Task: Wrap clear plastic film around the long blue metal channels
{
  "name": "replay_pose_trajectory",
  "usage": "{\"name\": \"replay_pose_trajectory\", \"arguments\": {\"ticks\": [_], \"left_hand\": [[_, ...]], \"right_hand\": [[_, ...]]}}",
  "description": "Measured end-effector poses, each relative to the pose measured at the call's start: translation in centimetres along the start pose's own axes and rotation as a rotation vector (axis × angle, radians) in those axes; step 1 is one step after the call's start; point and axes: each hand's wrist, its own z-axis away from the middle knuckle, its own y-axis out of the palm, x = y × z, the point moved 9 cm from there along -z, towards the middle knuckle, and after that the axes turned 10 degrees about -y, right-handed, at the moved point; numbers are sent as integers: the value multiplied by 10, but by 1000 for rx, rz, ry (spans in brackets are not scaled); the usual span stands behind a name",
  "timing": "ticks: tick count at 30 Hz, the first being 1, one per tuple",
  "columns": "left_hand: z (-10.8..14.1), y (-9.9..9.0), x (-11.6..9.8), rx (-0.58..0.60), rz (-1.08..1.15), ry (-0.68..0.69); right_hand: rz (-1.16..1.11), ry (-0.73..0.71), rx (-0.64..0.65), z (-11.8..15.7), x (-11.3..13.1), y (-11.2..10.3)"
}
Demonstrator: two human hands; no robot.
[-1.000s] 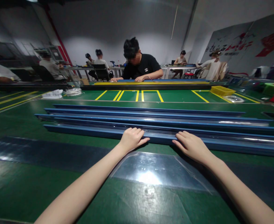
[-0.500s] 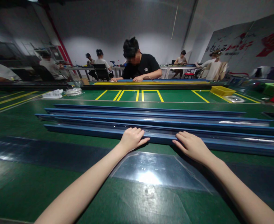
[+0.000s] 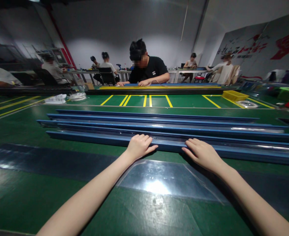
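Both of my hands grip the near wall of the closest long blue channel strip (image 3: 169,146), which lies crosswise on the green table. My left hand (image 3: 139,146) is left of centre, fingers curled over the rim and thumb stretched along the front. To the right, my right hand (image 3: 202,153) holds the same rim, its thumb on the front face. Between the hands a stretch of the rim shows bare. Behind it several more blue channel strips (image 3: 154,120) lie roughly parallel. Under my forearms is a long strip of clear plastic film (image 3: 156,178), shiny with reflected light.
Across the green table (image 3: 60,193) a co-worker (image 3: 150,67) in black bends over yellow and black strips (image 3: 159,88). A yellow tray (image 3: 235,95) and coiled white tubing (image 3: 77,96) lie farther back. Other people sit behind.
My hands and the blue channel strips have stayed in place. The co-worker opposite has shifted slightly to the left.
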Motion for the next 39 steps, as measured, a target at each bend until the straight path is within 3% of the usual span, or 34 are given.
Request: {"name": "replay_pose_trajectory", "arguments": {"ticks": [25, 32, 39], "left_hand": [[0, 0, 0, 15, -4, 3], [0, 0, 0, 10, 0, 7], [1, 0, 1, 29, 33, 5]], "right_hand": [[17, -22, -4, 0, 1, 1], [35, -31, -69, 0, 1, -8], [76, -34, -42, -3, 1, -13]]}}
